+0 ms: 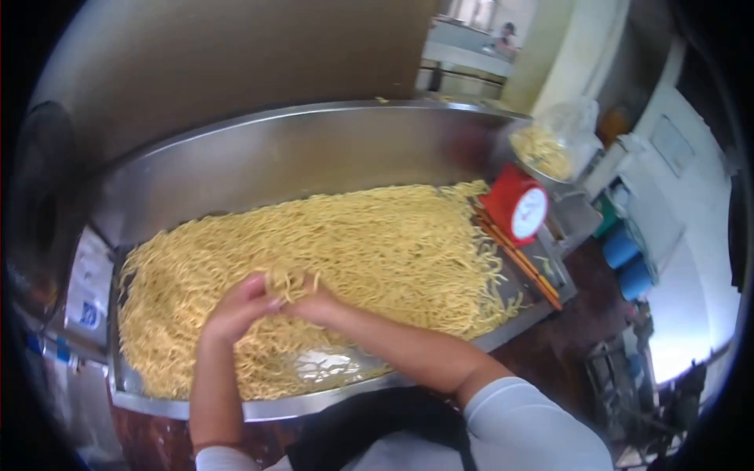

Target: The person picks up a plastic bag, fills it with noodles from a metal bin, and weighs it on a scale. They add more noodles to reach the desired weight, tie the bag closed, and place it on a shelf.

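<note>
Yellow noodles [377,243] cover most of a shallow metal tray [314,404] with a raised back wall. Over the left-centre part of the noodles, my left hand [242,308] and my right hand [309,301] are close together. A small bunch of noodles [289,284] is held between them, with strands hanging over the fingers. The fingers of both hands are curled round it. Below the hands, a wet, shiny patch of the metal tray bottom shows.
A red scale [516,206] with a white dial stands at the tray's right end, its pan [550,174] holding noodles and a plastic bag. Long sticks [522,259] lie beside it. Blue containers [628,263] are at the right; a person [505,39] is far behind.
</note>
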A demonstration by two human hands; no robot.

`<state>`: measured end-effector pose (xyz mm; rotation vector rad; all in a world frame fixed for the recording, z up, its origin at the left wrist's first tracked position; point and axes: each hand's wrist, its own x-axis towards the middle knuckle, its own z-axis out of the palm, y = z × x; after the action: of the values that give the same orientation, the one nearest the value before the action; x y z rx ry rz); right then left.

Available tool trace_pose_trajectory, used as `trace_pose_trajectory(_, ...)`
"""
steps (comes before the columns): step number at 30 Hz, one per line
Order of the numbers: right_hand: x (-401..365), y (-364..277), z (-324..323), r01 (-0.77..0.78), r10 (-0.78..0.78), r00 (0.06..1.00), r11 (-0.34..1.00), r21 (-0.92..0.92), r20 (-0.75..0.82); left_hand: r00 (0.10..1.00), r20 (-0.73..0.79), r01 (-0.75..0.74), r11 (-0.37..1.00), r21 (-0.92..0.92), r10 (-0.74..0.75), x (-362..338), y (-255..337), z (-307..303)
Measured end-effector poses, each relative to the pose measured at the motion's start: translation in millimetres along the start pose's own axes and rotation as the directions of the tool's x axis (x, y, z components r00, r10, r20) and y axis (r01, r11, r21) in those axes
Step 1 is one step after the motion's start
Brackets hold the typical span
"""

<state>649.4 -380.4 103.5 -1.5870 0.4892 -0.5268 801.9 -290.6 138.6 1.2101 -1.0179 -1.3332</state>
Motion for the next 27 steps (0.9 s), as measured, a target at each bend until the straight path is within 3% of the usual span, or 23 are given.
trace_pose_trajectory(1, -4, -8, 0, 0.106, -0.101, 0.994, 0.988, -0.109, 0.052, 0.999, 0.028, 0.014, 0.998, 0.063, -0.016, -7, 7, -4)
trace_pose_trajectory(2, 0, -11, 8, 0.041, -0.028, 0.996, 0.988, -0.147, 0.088, 0.998, 0.050, 0.026, 0.991, 0.129, -0.033, -14, 14, -10)
trace_pose_trajectory(4, -4, -28, 10, -0.027, 0.046, 0.994, 0.983, -0.182, 0.104, 1.000, 0.008, -0.009, 0.999, 0.043, 0.009, -24, 1, -35)
trace_pose_trajectory(5, -10, -43, 12, -0.032, 0.040, 0.996, 0.994, -0.108, 0.080, 1.000, 0.027, -0.004, 0.999, 0.049, 0.003, -27, -3, -35)
trace_pose_trajectory(7, -11, -56, 12, -0.030, 0.032, 0.998, 0.999, -0.031, 0.046, 0.997, -0.015, -0.073, 0.980, -0.186, 0.072, -33, -12, -37)
trace_pose_trajectory(8, -6, -59, 13, -0.037, 0.035, 0.997, 0.999, 0.021, 0.065, 0.997, -0.006, -0.073, 0.980, -0.184, 0.073, -35, -26, -40)
trace_pose_trajectory(10, -4, -73, 9, -0.042, 0.036, 0.996, 0.997, 0.069, 0.076, 0.988, -0.056, -0.140, 0.986, 0.084, 0.145, -32, -56, -41)
trace_pose_trajectory(11, -5, -82, 8, 0.017, -0.019, 0.998, 0.999, 0.042, 0.060, 0.988, -0.048, -0.143, 0.986, 0.084, 0.147, -31, -65, -38)
trace_pose_trajectory(13, -5, -94, 2, 0.083, -0.086, 0.996, 0.994, 0.065, 0.036, 0.981, -0.172, 0.019, 0.841, 0.541, 0.089, -32, -76, -20)
trace_pose_trajectory(14, -5, -99, -4, 0.080, -0.082, 0.996, 0.995, 0.061, 0.037, 0.981, -0.172, 0.018, 0.843, 0.537, 0.089, -33, -97, -35)
trace_pose_trajectory(16, -14, -121, -21, 0.065, -0.064, 0.998, 0.989, 0.132, -0.013, 0.900, -0.332, 0.100, 0.605, 0.790, 0.284, -35, -138, -82)
trace_pose_trajectory(17, -18, -132, -27, 0.079, -0.078, 0.997, 0.983, 0.165, -0.012, 0.734, -0.341, -0.006, 0.508, 0.861, 0.587, -42, -133, -79)
trace_pose_trajectory(18, -21, -140, -36, 0.080, -0.079, 0.997, 0.983, 0.168, -0.010, 0.734, -0.342, -0.002, 0.506, 0.862, 0.586, -48, -147, -101)
trace_pose_trajectory(19, -23, -148, -44, 0.037, -0.036, 0.999, 0.984, 0.174, -0.005, 0.633, -0.410, 0.066, 0.482, 0.874, 0.657, -60, -172, -144)
trace_pose_trajectory(20, -26, -153, -50, -0.004, 0.004, 1.000, 0.984, 0.180, 0.003, 0.515, -0.462, 0.139, 0.462, 0.876, 0.722, -67, -187, -174)
trace_pose_trajectory(21, -29, -155, -54, 0.060, -0.049, 0.998, 0.967, 0.246, -0.050, 0.508, -0.465, 0.149, 0.457, 0.877, 0.725, -65, -185, -187)
trace_pose_trajectory(22, -31, -155, -58, 0.125, -0.096, 0.990, 0.943, 0.309, -0.106, 0.330, -0.693, -0.166, 0.762, 0.625, 0.641, -60, -177, -195)
trace_pose_trajectory(23, -30, -152, -65, 0.155, -0.112, 0.985, 0.911, 0.382, -0.133, 0.226, -0.879, -0.508, 0.820, 0.262, 0.421, -61, -173, -203)
trace_pose_trajectory(25, -28, -147, -75, 0.143, -0.063, 0.983, 0.850, 0.507, -0.171, 0.390, -0.873, -0.327, 0.930, 0.167, 0.294, -66, -109, -176)
trace_pose_trajectory(26, -28, -146, -79, 0.106, -0.005, 0.984, 0.822, 0.559, -0.179, 0.395, -0.904, -0.295, 0.955, 0.043, 0.162, -55, -86, -168)
trace_pose_trajectory(27, -27, -144, -82, 0.129, -0.032, 0.981, 0.845, 0.519, -0.191, 0.406, -0.895, -0.238, 0.967, 0.091, 0.184, -46, -67, -160)
